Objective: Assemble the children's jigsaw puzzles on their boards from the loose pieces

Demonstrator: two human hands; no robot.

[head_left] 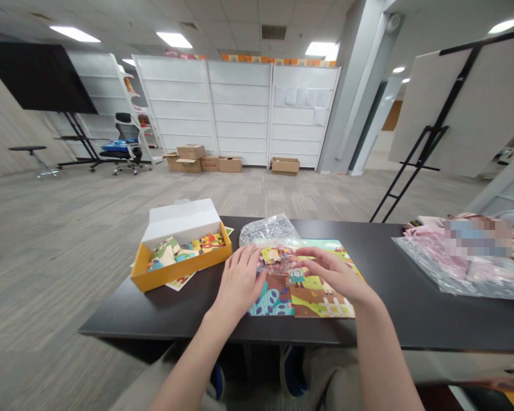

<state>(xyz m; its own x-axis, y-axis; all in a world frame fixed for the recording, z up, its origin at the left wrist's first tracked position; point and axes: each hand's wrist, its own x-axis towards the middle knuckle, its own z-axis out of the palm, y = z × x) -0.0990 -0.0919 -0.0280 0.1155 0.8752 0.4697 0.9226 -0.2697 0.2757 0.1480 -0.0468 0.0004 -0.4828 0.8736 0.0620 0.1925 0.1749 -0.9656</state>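
A colourful picture puzzle board (314, 299) lies flat on the black table (411, 308) in front of me. A small heap of loose puzzle pieces (278, 260) rests on its upper left part. My left hand (240, 279) lies on the board's left edge, fingers stretched toward the heap. My right hand (329, 271) reaches in from the right, fingers curled over the pieces and touching them. A crumpled clear plastic bag (268, 228) sits just behind the heap.
An open yellow box (175, 274) with a white lid holds several puzzle pieces at the left. A pink item in clear wrapping (466, 268) lies at the right. Beyond the table are cardboard boxes (203, 160), white shelving, an office chair (122, 145) and an easel (424, 142).
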